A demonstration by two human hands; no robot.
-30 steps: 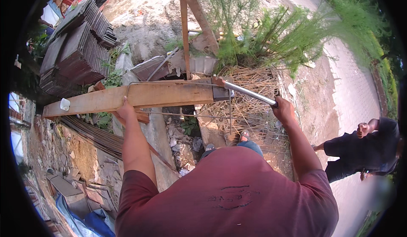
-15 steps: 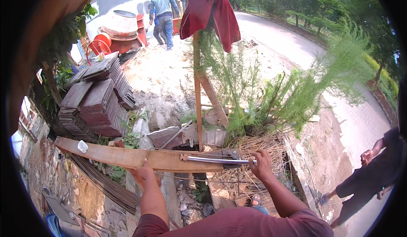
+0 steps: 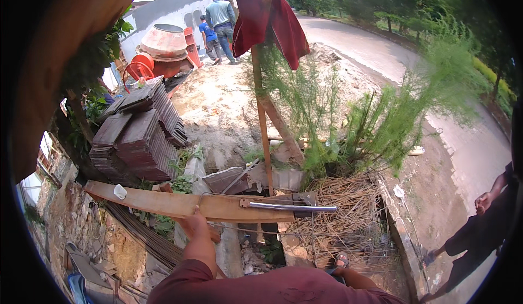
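Note:
A long wooden plank lies crosswise in front of me, with a silver metal pipe and a dark metal fitting at its right end. My left hand is closed at the plank's near edge. From its fingers a thin metal rod curves up and runs right along the plank towards the fitting. My right hand is down low beside my body, off the pipe; its fingers are hidden. A small white cup-like piece sits on the plank's left part.
Thin rods lie heaped at right, and long dark rods at left. Stacked roof tiles, a concrete mixer and two people stand beyond. A red cloth hangs on a post. Another person is at right.
My right hand has let go of the pipe's end and dropped to my side. My left hand stays at the plank. The view has shifted slightly, and the two far people have walked away.

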